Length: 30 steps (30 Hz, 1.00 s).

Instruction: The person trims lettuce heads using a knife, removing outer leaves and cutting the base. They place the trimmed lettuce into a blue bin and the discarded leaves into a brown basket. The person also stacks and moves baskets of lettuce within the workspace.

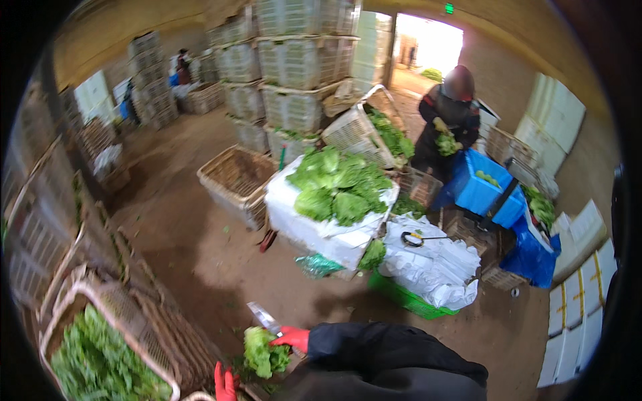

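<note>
1. Head view: it's a big storeroom with a dull brown floor point(157, 190), a bit grubby, with leaf scraps scattered on it, and tan walls point(501, 73) around the far side.
2. Near middle, the right hand in a red glove point(291, 338) has its fingers wrapped around a knife with a broad metal blade point(265, 318), which points far and left.
3. The pale green, ruffled lettuce head point(259, 351) is just left of that hand, right by the knife. Can't tell what's holding it up.
4. Near left of the lettuce, the left hand in a red glove point(225, 384) pokes in with fingers up and a narrow gap between them, nothing visible in them. The rest is cut off by the lower edge.
5. Near left corner: a pale plastic lattice crate point(127, 311) full of dark green leafy vegetables point(107, 354).
6. Middle: a white-covered stand point(334, 237) piled with bright green lettuce point(341, 187). To its right, crumpled white sheeting point(428, 267) sits over a bright green plastic crate point(408, 297). To its left, a beige rectangular plastic crate point(224, 194) on the floor.
7. Far middle: tall stacks of whitish slatted crates point(291, 67), plus a glaringly bright doorway point(431, 47).
8. Far right: a co-worker in dark clothes point(438, 117) holds a green leafy bunch point(447, 143) beside a bright blue plastic bin point(478, 177).
9. Near right: white boxes with yellow straps point(582, 301) against the wall.
</note>
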### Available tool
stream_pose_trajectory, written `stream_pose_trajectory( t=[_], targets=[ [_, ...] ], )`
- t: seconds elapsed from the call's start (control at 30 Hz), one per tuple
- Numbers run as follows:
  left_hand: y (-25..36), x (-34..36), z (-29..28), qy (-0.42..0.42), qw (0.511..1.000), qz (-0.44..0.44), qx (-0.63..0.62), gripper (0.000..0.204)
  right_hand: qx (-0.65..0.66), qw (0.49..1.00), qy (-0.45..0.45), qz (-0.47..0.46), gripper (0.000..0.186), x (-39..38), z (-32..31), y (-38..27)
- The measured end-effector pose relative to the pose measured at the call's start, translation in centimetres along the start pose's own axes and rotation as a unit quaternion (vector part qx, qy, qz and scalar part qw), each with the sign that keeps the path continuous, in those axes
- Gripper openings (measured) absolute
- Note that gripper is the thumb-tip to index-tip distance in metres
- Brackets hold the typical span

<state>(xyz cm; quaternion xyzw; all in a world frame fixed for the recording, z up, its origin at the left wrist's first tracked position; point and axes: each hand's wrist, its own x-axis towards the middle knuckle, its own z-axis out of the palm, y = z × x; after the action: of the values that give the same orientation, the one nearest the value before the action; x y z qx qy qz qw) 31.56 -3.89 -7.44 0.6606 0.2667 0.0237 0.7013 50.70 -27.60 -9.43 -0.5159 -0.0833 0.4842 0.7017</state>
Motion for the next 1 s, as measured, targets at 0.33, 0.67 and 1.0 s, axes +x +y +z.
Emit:
stream_pose_trajectory(
  t=[0.33, 0.67, 1.0],
  targets=[
    [4.1, 9.9, 10.5, -0.155, 0.978, -0.022, 0.139, 0.056, 0.109, 0.744, 0.560, -0.349, 0.049, 2.9, -35.2, -19.1],
    [3.7, 6.2, 8.8, -0.067, 0.965, -0.163, 0.193, 0.058, -0.142, 0.727, 0.621, -0.255, 0.061, 9.3, -46.4, -18.7],
    [-2.8, -1.2, 4.1, -0.078, 0.985, -0.069, 0.140, 0.055, -0.227, 0.810, 0.531, -0.104, 0.037, 8.3, -13.6, -1.6]
  ],
)
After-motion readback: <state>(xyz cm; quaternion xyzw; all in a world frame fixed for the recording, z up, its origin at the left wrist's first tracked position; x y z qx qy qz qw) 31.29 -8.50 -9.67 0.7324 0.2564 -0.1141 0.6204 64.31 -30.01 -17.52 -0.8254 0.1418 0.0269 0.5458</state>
